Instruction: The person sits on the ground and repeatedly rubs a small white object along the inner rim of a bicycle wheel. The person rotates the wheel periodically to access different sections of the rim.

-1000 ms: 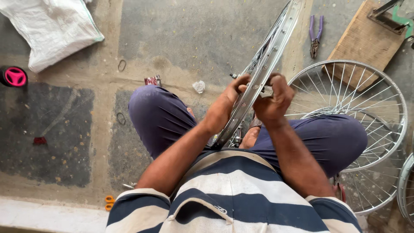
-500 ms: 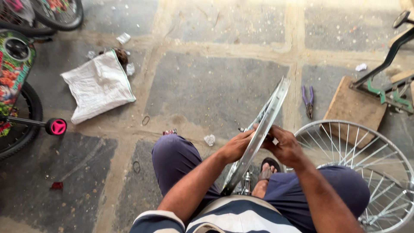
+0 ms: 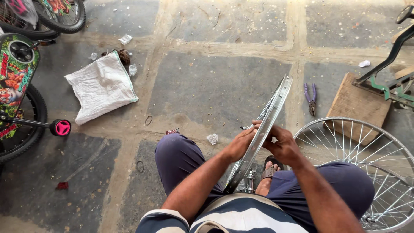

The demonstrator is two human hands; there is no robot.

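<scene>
Both hands stay put since a second ago, left hand (image 3: 241,144) and right hand (image 3: 282,144) each with grip clamped on the bare wheel rim (image 3: 263,129) upright between the knees, only the view lifts to floor beyond: spoked wheel (image 3: 358,159), pliers (image 3: 310,98), white sack (image 3: 101,86).

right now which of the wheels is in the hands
The bare silver rim standing on edge between both knees; the spoked wheel lies flat on the floor, untouched.
</scene>
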